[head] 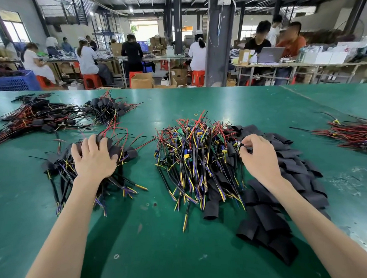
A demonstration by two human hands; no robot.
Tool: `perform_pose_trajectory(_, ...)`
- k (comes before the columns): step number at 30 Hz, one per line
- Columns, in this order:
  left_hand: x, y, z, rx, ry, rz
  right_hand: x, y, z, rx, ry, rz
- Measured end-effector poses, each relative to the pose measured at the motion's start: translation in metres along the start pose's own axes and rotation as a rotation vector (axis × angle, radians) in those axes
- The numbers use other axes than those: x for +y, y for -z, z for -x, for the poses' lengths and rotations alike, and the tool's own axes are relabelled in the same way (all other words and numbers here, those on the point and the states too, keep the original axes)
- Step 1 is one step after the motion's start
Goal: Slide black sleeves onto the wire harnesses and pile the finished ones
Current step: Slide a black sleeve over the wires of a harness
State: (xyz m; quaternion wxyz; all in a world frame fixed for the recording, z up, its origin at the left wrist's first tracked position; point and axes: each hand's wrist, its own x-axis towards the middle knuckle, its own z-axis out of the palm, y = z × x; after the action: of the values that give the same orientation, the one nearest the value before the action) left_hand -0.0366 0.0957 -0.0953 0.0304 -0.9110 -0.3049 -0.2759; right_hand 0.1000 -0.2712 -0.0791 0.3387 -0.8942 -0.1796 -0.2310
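A heap of bare wire harnesses (pixel 195 158) with red, yellow, blue and black leads lies mid-table. Loose black sleeves (pixel 280 206) are spread to its right. A small pile of sleeved harnesses (pixel 63 168) lies at the left. My left hand (pixel 94 156) rests on top of that pile, fingers spread over the black sleeves. My right hand (pixel 259 156) reaches to the right edge of the bare heap, its fingertips pinching a small part of a harness there, beside the sleeves.
More sleeved harnesses (pixel 46 115) are heaped at the far left of the green table (pixel 164 242), and another bundle of wires (pixel 353 134) lies at the far right. A blue crate (pixel 16 81) stands beyond the table's left edge. People work at benches behind.
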Motion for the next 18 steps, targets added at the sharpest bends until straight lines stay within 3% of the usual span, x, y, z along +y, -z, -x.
perform_pose_trajectory(3,0.006,0.005,-0.001,-0.035,0.040,-0.013,-0.004,0.000,0.002,-0.082,0.050,-0.021)
perform_pose_trajectory(5,0.017,0.015,-0.001,0.040,0.048,0.021,-0.011,-0.001,0.007,-0.175,0.122,-0.063)
perform_pose_trajectory(9,0.071,0.040,0.007,0.230,-0.066,0.350,-0.026,-0.010,0.021,-0.332,0.277,-0.064)
perform_pose_trajectory(13,0.134,0.045,0.020,0.134,-0.232,0.679,-0.026,-0.013,0.024,-0.308,0.325,-0.064)
perform_pose_trajectory(18,0.180,0.042,-0.025,-0.028,-0.176,0.628,-0.025,-0.013,0.024,-0.259,0.338,-0.077)
